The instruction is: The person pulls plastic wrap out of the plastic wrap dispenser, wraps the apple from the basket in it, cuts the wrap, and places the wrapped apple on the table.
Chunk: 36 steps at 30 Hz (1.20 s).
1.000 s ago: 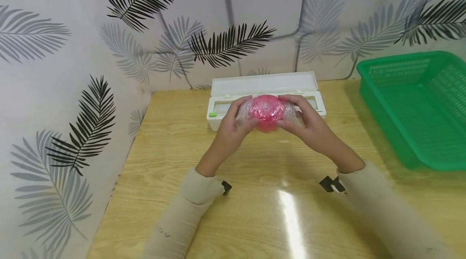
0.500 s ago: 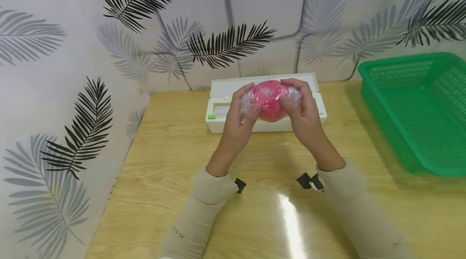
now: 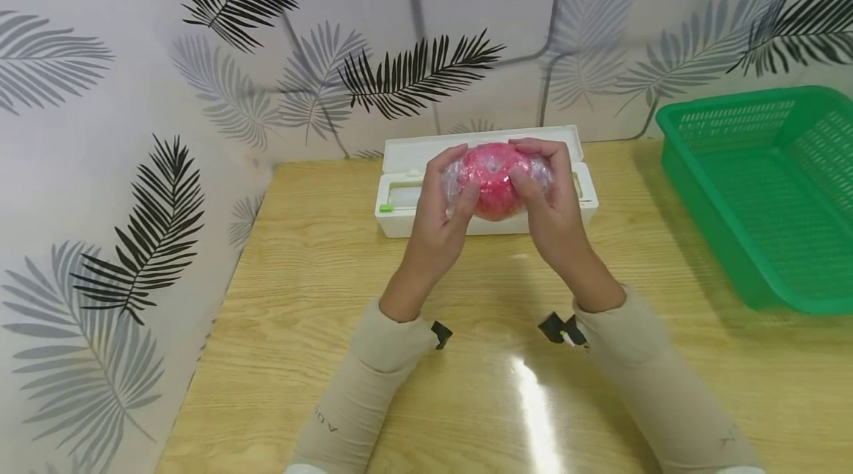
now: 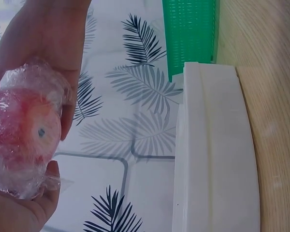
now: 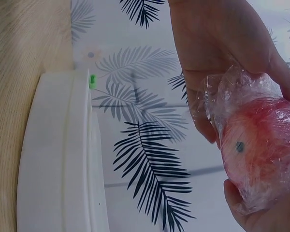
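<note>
A pinkish-red apple [image 3: 494, 181] wrapped in clear plastic film is held up between both hands, over the white film box in the head view. My left hand [image 3: 436, 218] grips its left side, thumb on the near face and fingers behind. On the opposite side my right hand [image 3: 556, 215] does the same, its thumb pressing near the dimple. Crumpled film [image 5: 234, 96] bunches out at the sides, against the palms. In the left wrist view, the underside of the apple [image 4: 24, 128] shows a pale patch with a dark spot.
A white cling film dispenser [image 3: 400, 222] with its lid raised and a green slider [image 3: 386, 207] stands at the table's back edge, by the leaf-patterned wall covering [image 3: 266, 111]. To the right sits a green plastic basket [image 3: 720, 222]. Wooden table [image 3: 300, 296] lies below the hands.
Both hands have lifted the wrapped apple slightly and tilted it, so its dimple shows more. The forearms have drawn closer together, and the thumbs have moved onto the apple's near face.
</note>
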Each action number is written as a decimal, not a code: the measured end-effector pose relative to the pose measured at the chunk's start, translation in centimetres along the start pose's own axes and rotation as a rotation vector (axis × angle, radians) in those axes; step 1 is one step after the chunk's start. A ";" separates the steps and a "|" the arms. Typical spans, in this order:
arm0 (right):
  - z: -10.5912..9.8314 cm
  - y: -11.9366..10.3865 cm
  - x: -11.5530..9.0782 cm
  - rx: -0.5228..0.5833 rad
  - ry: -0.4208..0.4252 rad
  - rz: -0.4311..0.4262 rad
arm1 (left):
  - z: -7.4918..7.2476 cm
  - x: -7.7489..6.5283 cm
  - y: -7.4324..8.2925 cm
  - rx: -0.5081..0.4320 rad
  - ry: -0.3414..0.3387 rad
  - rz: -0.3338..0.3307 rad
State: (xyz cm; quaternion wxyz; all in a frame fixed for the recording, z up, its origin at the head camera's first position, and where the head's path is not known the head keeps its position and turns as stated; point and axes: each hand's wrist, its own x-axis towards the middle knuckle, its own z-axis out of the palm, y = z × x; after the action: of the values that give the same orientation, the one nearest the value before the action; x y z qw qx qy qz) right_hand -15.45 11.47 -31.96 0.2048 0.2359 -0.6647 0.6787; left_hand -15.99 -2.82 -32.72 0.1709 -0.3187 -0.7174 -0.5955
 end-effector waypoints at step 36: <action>4.3 0.4 -1.2 -0.099 0.310 -0.199 | 2.0 0.0 -0.5 -0.257 0.249 -0.165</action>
State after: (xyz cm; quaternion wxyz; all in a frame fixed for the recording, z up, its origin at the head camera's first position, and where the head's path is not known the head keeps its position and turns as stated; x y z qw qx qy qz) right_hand -14.50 7.20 -32.96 0.3820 0.1827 -0.6313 0.6497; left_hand -16.03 -0.96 -33.60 0.1669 -0.2016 -0.6326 -0.7289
